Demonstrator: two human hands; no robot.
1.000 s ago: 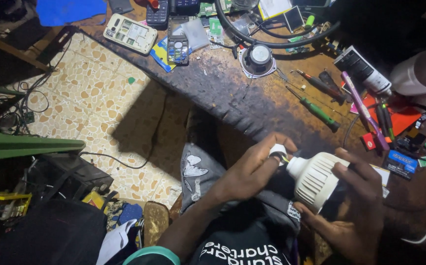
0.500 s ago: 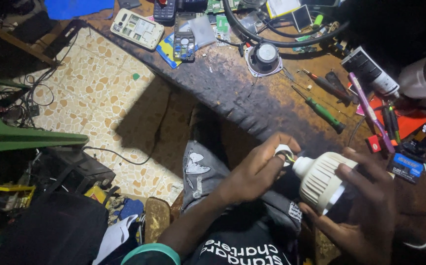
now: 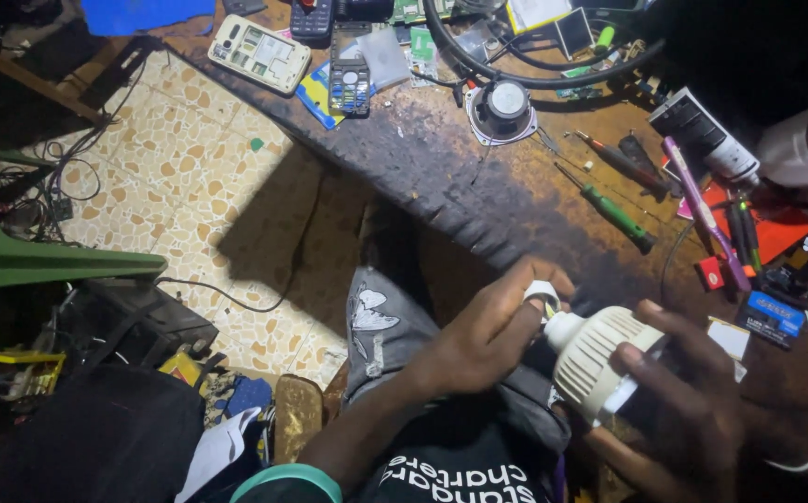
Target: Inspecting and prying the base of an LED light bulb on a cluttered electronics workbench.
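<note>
Nearer now — scorched workbench (image 3: pixel 478 177), tiled floor (image 3: pixel 171 186).

White ribbed bulb housing (image 3: pixel 599 365) lying tilted at frame's four o'clock, narrow neck pointing toward ten o'clock; small white cap (image 3: pixel 541 293) sitting just beside neck tip.

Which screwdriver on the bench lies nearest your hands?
The green-handled screwdriver, just above the left hand; the red-handled screwdriver lies farther up the bench.
</note>
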